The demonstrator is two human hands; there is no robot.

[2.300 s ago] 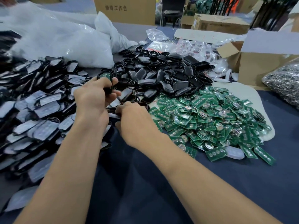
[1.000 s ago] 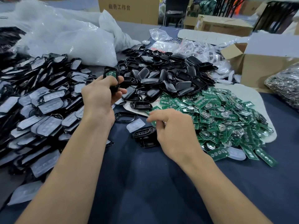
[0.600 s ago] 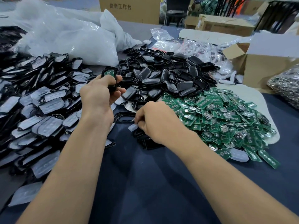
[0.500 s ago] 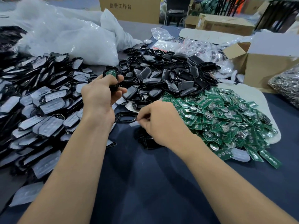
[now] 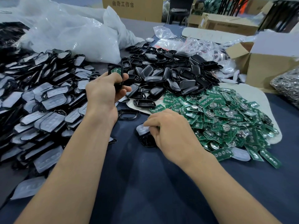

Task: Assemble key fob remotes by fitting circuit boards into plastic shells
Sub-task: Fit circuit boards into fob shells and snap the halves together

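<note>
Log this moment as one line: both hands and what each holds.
left hand: grips black shell with green board seated | right hand: pinches translucent pad beside board pile | stage: pad not yet fitted

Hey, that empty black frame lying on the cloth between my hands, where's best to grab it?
Probably pinch the near long rail of the black frame from above, one finger through its open middle, thumb outside: it lies flat on the cloth and is hollow.
</note>
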